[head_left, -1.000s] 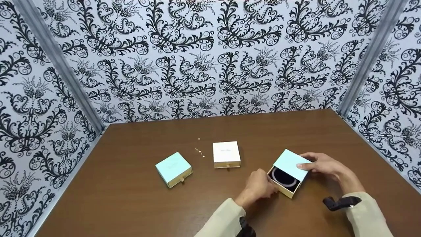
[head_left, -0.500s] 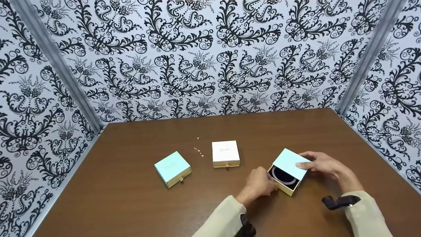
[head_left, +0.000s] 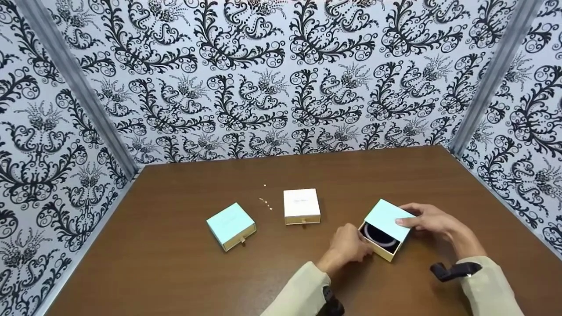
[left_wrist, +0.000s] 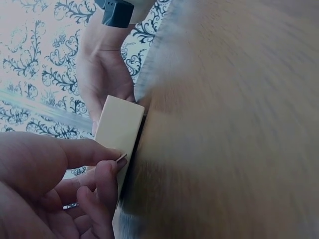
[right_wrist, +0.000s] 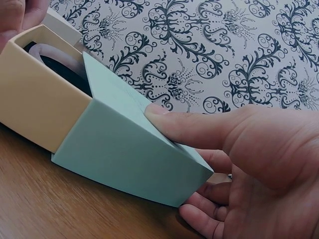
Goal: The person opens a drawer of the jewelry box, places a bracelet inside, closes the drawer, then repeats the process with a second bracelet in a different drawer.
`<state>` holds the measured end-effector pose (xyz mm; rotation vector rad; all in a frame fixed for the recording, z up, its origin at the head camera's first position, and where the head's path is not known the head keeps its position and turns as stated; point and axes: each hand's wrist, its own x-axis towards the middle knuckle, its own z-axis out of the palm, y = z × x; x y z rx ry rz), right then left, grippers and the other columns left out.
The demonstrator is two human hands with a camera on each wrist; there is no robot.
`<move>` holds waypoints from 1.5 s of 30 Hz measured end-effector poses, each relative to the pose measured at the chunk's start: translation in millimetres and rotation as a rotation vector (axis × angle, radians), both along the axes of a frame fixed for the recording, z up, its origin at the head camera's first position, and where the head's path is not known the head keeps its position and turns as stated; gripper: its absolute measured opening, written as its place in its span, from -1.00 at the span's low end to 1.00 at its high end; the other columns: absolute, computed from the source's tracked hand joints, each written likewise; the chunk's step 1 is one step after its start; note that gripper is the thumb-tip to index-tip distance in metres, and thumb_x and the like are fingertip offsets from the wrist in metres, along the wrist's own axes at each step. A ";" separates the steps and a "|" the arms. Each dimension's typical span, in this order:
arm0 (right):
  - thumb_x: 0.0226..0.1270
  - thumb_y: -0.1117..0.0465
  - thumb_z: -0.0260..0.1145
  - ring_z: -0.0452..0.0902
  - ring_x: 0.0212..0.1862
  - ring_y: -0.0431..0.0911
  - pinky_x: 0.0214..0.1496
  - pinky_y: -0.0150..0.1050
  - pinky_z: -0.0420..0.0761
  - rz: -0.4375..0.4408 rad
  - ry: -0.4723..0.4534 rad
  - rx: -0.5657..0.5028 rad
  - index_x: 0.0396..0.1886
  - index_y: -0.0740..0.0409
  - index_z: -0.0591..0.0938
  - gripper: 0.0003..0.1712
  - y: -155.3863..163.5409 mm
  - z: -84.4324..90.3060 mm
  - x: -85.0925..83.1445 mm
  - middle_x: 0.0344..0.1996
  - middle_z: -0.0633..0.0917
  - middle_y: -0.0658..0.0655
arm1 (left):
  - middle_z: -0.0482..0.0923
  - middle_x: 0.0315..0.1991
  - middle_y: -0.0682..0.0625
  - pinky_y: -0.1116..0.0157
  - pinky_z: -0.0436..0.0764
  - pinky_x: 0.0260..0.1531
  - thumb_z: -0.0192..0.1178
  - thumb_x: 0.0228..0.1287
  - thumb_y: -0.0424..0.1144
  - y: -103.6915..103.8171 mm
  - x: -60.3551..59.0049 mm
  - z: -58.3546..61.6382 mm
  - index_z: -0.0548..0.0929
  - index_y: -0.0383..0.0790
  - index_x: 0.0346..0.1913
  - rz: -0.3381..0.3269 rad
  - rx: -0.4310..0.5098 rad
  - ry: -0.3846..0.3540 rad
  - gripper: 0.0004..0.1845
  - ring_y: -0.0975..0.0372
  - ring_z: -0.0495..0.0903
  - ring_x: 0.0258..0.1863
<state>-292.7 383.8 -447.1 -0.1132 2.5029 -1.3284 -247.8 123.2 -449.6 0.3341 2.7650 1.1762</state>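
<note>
A teal slide-out jewelry box stands at the right of the table, its teal sleeve (head_left: 388, 217) partly off a cream drawer (right_wrist: 45, 94). A pale bangle (right_wrist: 60, 58) lies on dark lining in the drawer, partly covered by the sleeve. My left hand (head_left: 349, 245) pinches the small pull tab (left_wrist: 121, 157) on the drawer's front between thumb and finger. My right hand (head_left: 432, 220) grips the sleeve from the far end, thumb on top and fingers curled behind it.
A closed white box (head_left: 301, 204) with a tab stands left of my hands. Farther left is another closed teal box (head_left: 231, 224). Several tiny pale bits (head_left: 265, 202) lie between them on the brown table (head_left: 184, 272). Patterned panels (head_left: 281, 87) enclose the back and sides.
The drawer sits very slightly deeper in the sleeve, and my left hand has shifted a little to the right with it. My right hand keeps its hold.
</note>
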 end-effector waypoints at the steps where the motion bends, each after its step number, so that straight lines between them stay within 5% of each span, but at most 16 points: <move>1: 0.33 0.02 0.40 0.50 -0.04 -0.16 0.00 -0.25 0.50 -0.001 0.001 0.002 0.40 0.41 0.35 -0.18 0.1 -0.4 0.2 0.21 0.51 0.37 | 0.58 -0.83 0.09 0.47 0.37 -0.68 0.52 0.02 -0.20 0.2 -0.2 -0.3 0.71 -0.10 -0.76 0.001 0.004 -0.007 -0.71 0.42 0.38 -0.87; 17: 0.34 0.00 0.39 0.47 0.01 -0.15 0.02 -0.24 0.51 0.007 0.019 0.034 0.41 0.40 0.36 -0.18 2.0 -0.9 -0.7 0.25 0.49 0.41 | 0.42 -0.88 0.15 0.47 0.31 -0.78 0.51 0.05 -0.24 3.7 0.2 0.8 0.67 -0.15 -0.75 0.006 0.059 -0.065 -0.68 0.40 0.34 -0.88; 26: 0.34 0.02 0.39 0.49 -0.06 -0.16 -0.06 -0.25 0.50 -0.002 0.022 0.017 0.40 0.38 0.37 -0.21 0.2 -1.7 0.6 0.20 0.53 0.36 | 0.59 -0.82 0.07 0.47 0.40 -0.61 0.46 -0.03 -0.27 3.1 0.7 2.4 0.70 -0.10 -0.77 0.019 -0.013 0.026 -0.74 0.37 0.42 -0.81; 45: 0.35 -0.01 0.38 0.46 0.02 -0.13 0.01 -0.23 0.50 0.007 0.017 0.039 0.41 0.38 0.35 -0.18 1.5 -0.7 -0.3 0.25 0.49 0.40 | 0.42 -0.88 0.15 0.45 0.36 -0.63 0.50 0.04 -0.21 7.7 -2.6 -0.8 0.67 -0.12 -0.77 0.025 0.067 -0.023 -0.68 0.39 0.36 -0.85</move>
